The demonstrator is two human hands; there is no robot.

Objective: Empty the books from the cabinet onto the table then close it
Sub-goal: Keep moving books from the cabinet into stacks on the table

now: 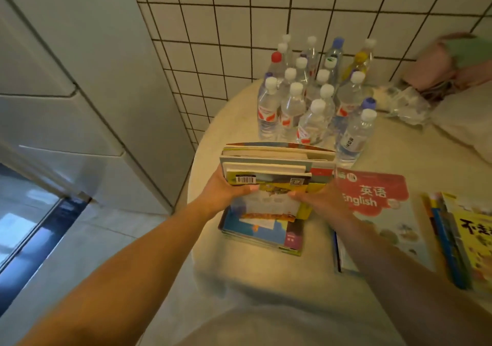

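1. White square tiles with dark grout back the round cream table (213, 143), where a cluster of clear plastic water bottles (308, 100) stands at the far side.

2. Both my hands carry a thick bundle of colourful paperback books (277, 166) just above the table. My left hand (226, 188) wraps its left edge, thumb on top; my right hand (319, 199) clamps the right edge, fingers curled closed around it.

3. Directly beneath the bundle lies a low stack of picture books with a blue cover (263, 231), already resting on the table.

4. To the right lie a red-and-white English textbook (372, 194) and, near the edge, a pile with a yellow cover on top (463, 239).

5. I judge the emptying well under way: three piles are down and this bundle is about to join them.

6. Pale grey cabinet panels (80, 79) rise at my left; I cannot tell whether books remain inside. Closing it is not yet done.
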